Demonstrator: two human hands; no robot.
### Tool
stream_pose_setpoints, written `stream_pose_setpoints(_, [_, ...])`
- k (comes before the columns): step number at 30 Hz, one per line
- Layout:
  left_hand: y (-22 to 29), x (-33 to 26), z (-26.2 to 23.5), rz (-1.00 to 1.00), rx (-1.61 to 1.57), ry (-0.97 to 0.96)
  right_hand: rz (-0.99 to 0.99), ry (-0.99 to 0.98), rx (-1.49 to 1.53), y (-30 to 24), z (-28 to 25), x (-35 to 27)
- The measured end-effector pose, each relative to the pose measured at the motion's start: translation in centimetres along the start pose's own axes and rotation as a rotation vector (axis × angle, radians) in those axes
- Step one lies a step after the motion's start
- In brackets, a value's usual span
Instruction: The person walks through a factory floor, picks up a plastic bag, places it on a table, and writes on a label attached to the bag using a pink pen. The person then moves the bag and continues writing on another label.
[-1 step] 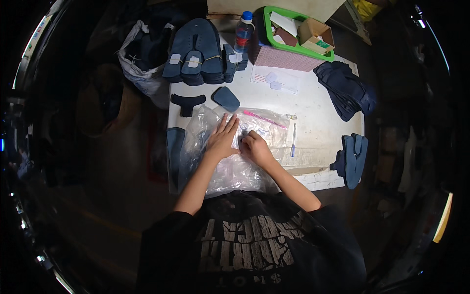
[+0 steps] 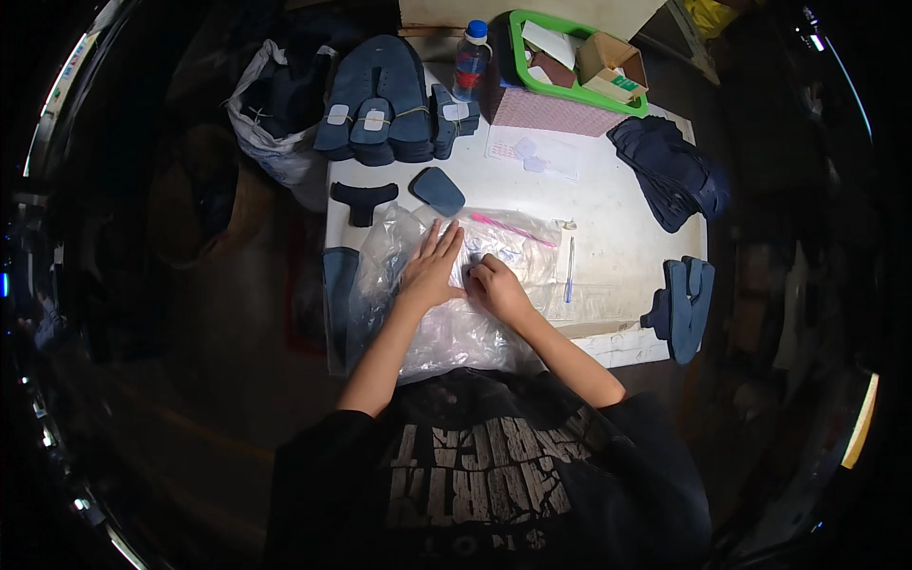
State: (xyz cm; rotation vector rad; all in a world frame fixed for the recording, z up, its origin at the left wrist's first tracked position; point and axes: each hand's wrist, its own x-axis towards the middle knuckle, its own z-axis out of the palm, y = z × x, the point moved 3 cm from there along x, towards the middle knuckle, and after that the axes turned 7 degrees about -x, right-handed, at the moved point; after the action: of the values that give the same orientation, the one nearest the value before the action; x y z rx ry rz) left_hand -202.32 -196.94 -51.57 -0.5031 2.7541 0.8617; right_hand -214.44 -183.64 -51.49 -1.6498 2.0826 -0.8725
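Note:
A clear plastic bag lies crumpled across the near part of the white table. My left hand rests on it, palm down, fingers stretched out toward the far side. Just to its right, my right hand is closed with curled fingers; what they hold, if anything, is hidden. A small dark patch shows between the two hands. Beyond the right fingers lies a pink strip on the bag. A dark blue rounded piece lies just past my left fingertips, and a dark T-shaped piece lies to its left.
Banded stacks of dark blue cut pieces stand at the far left, beside a blue-capped bottle. A green-rimmed basket holds small boxes. Dark pieces and blue pieces lie along the right edge. A pen lies right of the bag.

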Motion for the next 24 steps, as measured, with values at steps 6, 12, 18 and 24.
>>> stream_pose_setpoints(6, [0.2, 0.0, -0.4, -0.01, -0.022, 0.0, 0.185, 0.18, -0.044, 1.0, -0.6, 1.1])
stream_pose_setpoints(12, [-0.1, 0.7, -0.6, -0.019, -0.045, -0.007, 0.319, 0.416, -0.115, 2.3, -1.7, 3.2])
stream_pose_setpoints(18, [-0.1, 0.5, -0.8, -0.015, -0.083, 0.016, 0.013, 0.0, -0.025, 1.6, -0.3, 3.7])
stream_pose_setpoints(24, [0.3, 0.3, -1.4, -0.06, 0.009, 0.058, 0.087, 0.1, -0.041, 2.5, -0.6, 4.6])
